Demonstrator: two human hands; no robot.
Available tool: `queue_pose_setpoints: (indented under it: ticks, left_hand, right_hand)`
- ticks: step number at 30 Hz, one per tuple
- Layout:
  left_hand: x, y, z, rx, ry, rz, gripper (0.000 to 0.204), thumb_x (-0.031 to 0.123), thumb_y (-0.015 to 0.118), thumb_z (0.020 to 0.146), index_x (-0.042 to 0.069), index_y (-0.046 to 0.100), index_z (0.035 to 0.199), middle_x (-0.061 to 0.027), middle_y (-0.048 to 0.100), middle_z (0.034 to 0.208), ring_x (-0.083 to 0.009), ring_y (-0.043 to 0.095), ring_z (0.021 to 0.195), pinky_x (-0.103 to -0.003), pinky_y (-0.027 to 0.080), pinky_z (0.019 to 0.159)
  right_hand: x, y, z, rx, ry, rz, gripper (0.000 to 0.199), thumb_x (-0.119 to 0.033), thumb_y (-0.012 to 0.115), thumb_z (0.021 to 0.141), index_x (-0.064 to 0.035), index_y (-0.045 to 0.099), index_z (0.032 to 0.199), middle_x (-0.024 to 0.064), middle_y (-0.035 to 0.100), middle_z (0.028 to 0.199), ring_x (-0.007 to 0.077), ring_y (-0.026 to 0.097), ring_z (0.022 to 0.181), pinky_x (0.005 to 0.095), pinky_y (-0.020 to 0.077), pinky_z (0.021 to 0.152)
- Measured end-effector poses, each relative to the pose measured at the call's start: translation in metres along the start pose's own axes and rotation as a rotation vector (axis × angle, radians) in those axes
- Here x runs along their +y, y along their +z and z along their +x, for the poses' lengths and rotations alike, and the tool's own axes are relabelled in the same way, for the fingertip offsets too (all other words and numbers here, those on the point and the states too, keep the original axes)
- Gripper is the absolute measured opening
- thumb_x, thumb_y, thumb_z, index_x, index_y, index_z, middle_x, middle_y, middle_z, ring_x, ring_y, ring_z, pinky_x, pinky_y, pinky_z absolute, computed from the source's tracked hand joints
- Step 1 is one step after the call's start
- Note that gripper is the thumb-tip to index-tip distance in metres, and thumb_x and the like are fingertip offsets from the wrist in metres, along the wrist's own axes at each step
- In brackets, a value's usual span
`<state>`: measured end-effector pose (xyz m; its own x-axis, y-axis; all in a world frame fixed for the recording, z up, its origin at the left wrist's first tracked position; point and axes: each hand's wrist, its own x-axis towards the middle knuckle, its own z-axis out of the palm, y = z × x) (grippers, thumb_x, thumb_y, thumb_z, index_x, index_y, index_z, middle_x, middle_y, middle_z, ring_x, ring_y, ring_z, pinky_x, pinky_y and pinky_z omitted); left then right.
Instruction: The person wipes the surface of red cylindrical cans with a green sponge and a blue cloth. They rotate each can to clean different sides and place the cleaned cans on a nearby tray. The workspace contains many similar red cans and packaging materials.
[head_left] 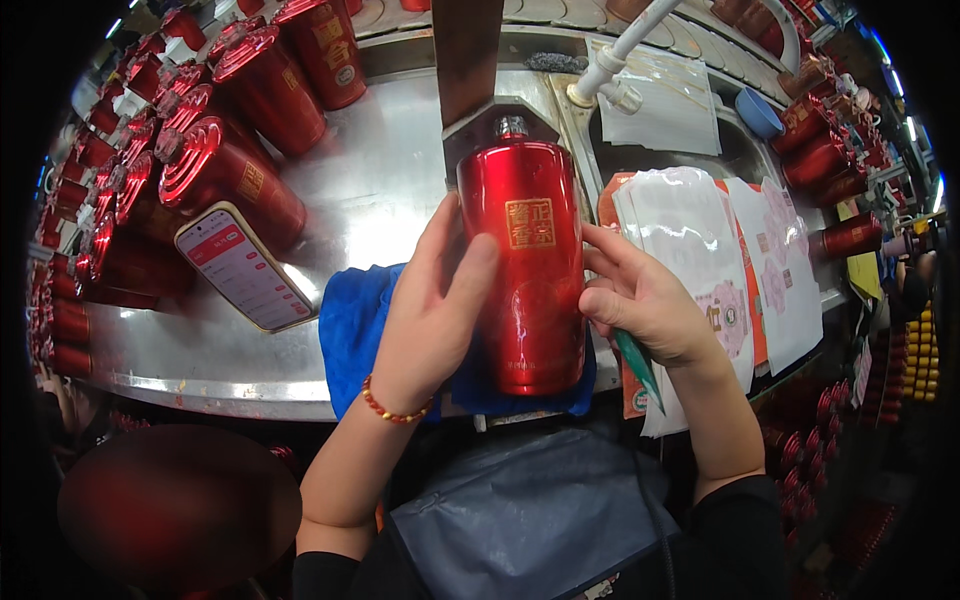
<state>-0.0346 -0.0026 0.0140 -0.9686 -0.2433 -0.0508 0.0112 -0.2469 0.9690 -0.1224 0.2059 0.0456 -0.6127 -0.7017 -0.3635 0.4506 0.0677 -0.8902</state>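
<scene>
A glossy red bottle (540,330) with a gold square emblem and a bare clear neck lies in front of me, neck pointing away. Its neck end meets a dark angled metal stand (468,70). My left hand (437,300) grips the bottle's left side, thumb on the front, other fingers partly hidden behind it. On the other side my right hand (645,305) has its fingers against the bottle. A green pointed tool (637,368) sticks out from under that hand's curled fingers. Beneath the bottle is a blue cloth (350,325).
Several red bottles (270,85) crowd the metal table's left side, beside a lit phone (245,265). Printed sheets (675,215) lie right. Behind them are a white pipe (605,75), a sink and a blue bowl (758,113). A person, blurred, is at lower left.
</scene>
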Motion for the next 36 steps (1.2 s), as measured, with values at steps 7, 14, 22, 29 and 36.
queue_pose_setpoints:
  ticks: [7, 14, 22, 29, 36]
  left_hand:
    - [-0.020, -0.021, -0.026, -0.096, 0.131, 0.354, 0.071, 0.030, 0.065, 0.103, -0.001, 0.035, 0.160, -0.0248, 0.037, 0.161, -0.0368, 0.021, 0.157, -0.047, 0.021, 0.125]
    - [-0.023, -0.024, -0.025, -0.110, 0.077, 0.264, 0.069, 0.029, 0.064, 0.105, -0.002, 0.034, 0.159, -0.0249, 0.036, 0.162, -0.0354, 0.022, 0.157, -0.045, 0.021, 0.125]
    - [-0.027, -0.025, -0.025, -0.094, 0.039, 0.183, 0.063, 0.027, 0.058, 0.108, -0.003, 0.035, 0.159, -0.0232, 0.033, 0.164, -0.0313, 0.025, 0.156, -0.042, 0.023, 0.125]
    - [-0.027, -0.027, -0.025, -0.093, 0.026, 0.204, 0.063, 0.028, 0.058, 0.108, -0.003, 0.035, 0.159, -0.0211, 0.034, 0.164, -0.0299, 0.029, 0.155, -0.041, 0.026, 0.125]
    - [-0.028, -0.022, -0.029, -0.077, 0.050, 0.080, 0.059, 0.026, 0.049, 0.112, -0.002, 0.029, 0.161, -0.0115, 0.046, 0.158, -0.0199, 0.046, 0.144, -0.035, 0.036, 0.119]
  right_hand:
    - [0.011, 0.002, -0.006, -0.010, -0.015, 0.000, 0.087, -0.013, 0.085, 0.087, 0.0046, 0.035, 0.157, 0.0150, 0.055, 0.140, 0.0073, 0.065, 0.091, 0.0207, 0.0530, 0.078]
    - [0.016, 0.002, -0.003, -0.037, -0.071, -0.005, 0.086, -0.013, 0.085, 0.087, 0.0056, 0.036, 0.156, 0.0163, 0.053, 0.144, 0.0085, 0.066, 0.092, 0.0203, 0.0537, 0.077]
    - [0.010, 0.002, -0.005, -0.027, -0.030, 0.018, 0.082, -0.013, 0.082, 0.090, 0.0073, 0.036, 0.155, 0.0163, 0.055, 0.141, 0.0136, 0.069, 0.103, 0.0264, 0.0568, 0.088]
    - [0.008, 0.004, -0.005, -0.040, -0.028, 0.020, 0.078, -0.011, 0.080, 0.092, 0.0080, 0.036, 0.154, 0.0167, 0.056, 0.140, 0.0164, 0.069, 0.107, 0.0279, 0.0569, 0.091]
    - [0.010, 0.004, -0.005, -0.038, -0.033, 0.061, 0.079, -0.010, 0.081, 0.091, 0.0082, 0.037, 0.153, 0.0171, 0.055, 0.141, 0.0170, 0.069, 0.108, 0.0277, 0.0570, 0.091]
